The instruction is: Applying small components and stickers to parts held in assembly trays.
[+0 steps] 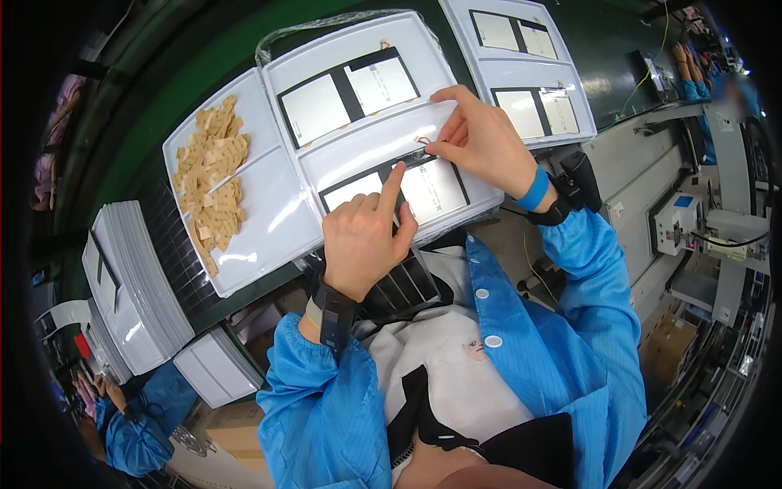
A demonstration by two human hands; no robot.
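A flat battery pack point(430, 191) with silver-white cells in a black frame lies in the near compartment of a white plastic tray point(358, 155). My left hand point(362, 240) reaches over it, index finger stretched onto its black top strip, thumb apart, other fingers bent. My right hand point(493, 151) is at the strip's right part, thumb and fingertips brought together beside a small wire lead point(422, 140); whatever they pinch is too small to make out. Its index finger arches up. A second battery pack point(314, 110) lies in the far compartment. My left hand partly hides the near pack.
Left of it, another white tray point(269, 236) holds a heap of tan paper pieces point(213, 171). At the upper right, a tray point(489, 73) holds more packs. Stacked white trays point(138, 285) stand at the left. Machines point(680, 224) line the right; other people work at the left and upper right.
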